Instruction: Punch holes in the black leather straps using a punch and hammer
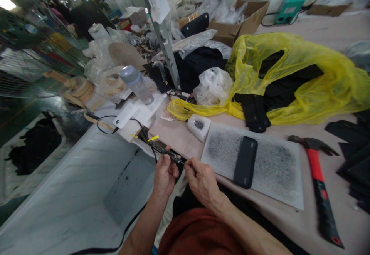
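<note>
My left hand (165, 172) is closed around a slim, dark pen-shaped tool (174, 158), held just off the table's front edge. A yellow tag (153, 138) shows near the tool's far end, close to a black cord. At the tool's thin near end, my right hand (200, 178) has its fingers pinched together; whether they grip the tip or something small there is hard to see. To the right of that hand, a black flat case (245, 161) lies on a grey, black-speckled slab (273, 170). A white block with a dark smudge (199, 127) stands beside the slab.
A claw hammer (317, 170) with a red and black handle lies at right, near black pieces (357, 155). Behind the slab spreads a yellow plastic bag (306, 51) with black items. A water bottle (137, 83) stands at left, above a large white bin (78, 178).
</note>
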Motion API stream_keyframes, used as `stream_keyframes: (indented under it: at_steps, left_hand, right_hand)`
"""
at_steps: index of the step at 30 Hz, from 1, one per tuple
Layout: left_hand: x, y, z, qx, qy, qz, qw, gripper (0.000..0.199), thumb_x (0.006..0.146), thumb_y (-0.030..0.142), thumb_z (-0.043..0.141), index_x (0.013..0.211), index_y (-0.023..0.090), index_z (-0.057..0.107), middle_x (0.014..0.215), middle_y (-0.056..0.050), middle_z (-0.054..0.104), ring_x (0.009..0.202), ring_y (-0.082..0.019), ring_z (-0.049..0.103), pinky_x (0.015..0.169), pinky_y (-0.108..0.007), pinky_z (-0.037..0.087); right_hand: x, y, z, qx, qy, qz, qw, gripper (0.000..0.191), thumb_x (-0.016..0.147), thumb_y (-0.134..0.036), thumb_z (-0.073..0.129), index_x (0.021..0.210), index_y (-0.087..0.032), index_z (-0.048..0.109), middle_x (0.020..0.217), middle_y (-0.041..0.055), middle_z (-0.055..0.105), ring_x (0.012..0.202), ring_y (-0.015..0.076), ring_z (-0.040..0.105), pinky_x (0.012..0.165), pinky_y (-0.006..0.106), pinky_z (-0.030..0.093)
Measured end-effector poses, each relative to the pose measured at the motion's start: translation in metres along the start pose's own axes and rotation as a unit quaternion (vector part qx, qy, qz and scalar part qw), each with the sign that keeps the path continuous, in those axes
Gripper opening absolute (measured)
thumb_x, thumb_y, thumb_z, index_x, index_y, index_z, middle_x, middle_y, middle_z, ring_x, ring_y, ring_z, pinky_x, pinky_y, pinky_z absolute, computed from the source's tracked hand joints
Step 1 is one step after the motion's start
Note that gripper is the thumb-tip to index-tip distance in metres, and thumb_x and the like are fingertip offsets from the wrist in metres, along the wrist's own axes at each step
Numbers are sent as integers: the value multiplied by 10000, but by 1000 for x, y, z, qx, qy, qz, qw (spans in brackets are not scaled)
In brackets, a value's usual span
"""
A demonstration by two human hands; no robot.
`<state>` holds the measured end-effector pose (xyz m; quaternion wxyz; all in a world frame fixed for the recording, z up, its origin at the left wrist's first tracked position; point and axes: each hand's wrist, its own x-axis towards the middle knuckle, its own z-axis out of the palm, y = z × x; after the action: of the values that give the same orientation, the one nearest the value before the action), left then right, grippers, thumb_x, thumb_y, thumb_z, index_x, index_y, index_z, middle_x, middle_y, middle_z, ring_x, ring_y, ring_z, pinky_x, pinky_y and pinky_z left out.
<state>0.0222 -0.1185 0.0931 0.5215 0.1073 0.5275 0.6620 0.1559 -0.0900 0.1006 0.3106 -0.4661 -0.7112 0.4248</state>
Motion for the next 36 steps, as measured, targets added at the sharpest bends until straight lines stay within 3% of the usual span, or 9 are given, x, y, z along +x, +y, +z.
stream_keyframes:
  at_steps: [5,9,16,22,25,28,30,33,36]
  left_hand:
    - [0,-2,-2,42,-1,24,999,614,775,412,721,1313,208,505,836,-49,718,369,-31,479,370,-152,366]
    - [0,-3,0,59,5,36,998,625,756,419,737,1299,203,517,816,-42,713,368,-35,479,362,-152,370]
    - [14,4,4,28,36,59,997,537,737,376,754,1209,184,585,795,-21,692,446,-48,525,393,-150,419]
    - [28,0,24,86,2,57,995,519,740,373,737,1183,133,613,716,-26,687,461,-84,555,406,-178,448]
    - [35,-2,40,159,-37,72,984,482,755,359,717,1174,138,631,689,-13,674,473,-104,573,433,-197,470]
    - [41,-3,54,250,-101,101,958,374,762,293,701,1117,178,678,655,1,659,484,-118,568,474,-208,475]
    - [44,-5,63,286,-144,145,936,269,744,232,705,1012,217,721,682,-15,672,571,-145,594,550,-219,487]
    - [47,-9,73,301,-203,195,911,251,689,152,730,921,246,744,812,-68,705,786,-207,638,718,-258,500]
    - [52,-14,76,283,-232,187,912,307,648,141,761,931,259,744,844,-89,704,835,-241,645,797,-309,498]
  right_hand:
    - [-3,3,3,-42,12,-21,999,175,885,-188,445,813,-185,605,618,11,602,552,137,570,563,238,365]
    - [-7,2,1,-1,18,-6,1000,173,887,-197,449,807,-184,602,604,-1,587,535,127,555,558,232,373]
    - [-21,19,-45,7,39,-9,999,199,890,-246,470,743,-199,596,550,-30,560,479,113,506,496,232,358]
    - [35,79,-106,-163,159,5,974,212,879,-258,484,914,-189,682,780,49,680,718,188,617,694,303,444]
    - [71,88,-125,-225,224,-22,948,259,836,-234,522,1033,-178,682,1025,114,673,965,250,600,878,409,418]
    - [88,72,-119,-86,230,-3,969,308,810,-328,588,1070,-180,660,1152,128,641,1075,277,561,944,475,399]
    - [89,54,-102,113,154,36,981,387,791,-412,626,1103,-183,629,1103,109,667,1021,254,597,903,450,447]
    - [89,30,-76,363,65,111,923,475,717,-426,720,1099,-174,592,950,75,692,854,205,643,799,380,500]
    - [98,23,-63,472,147,151,856,348,677,-411,755,853,-181,562,609,-40,565,541,118,543,602,294,485]
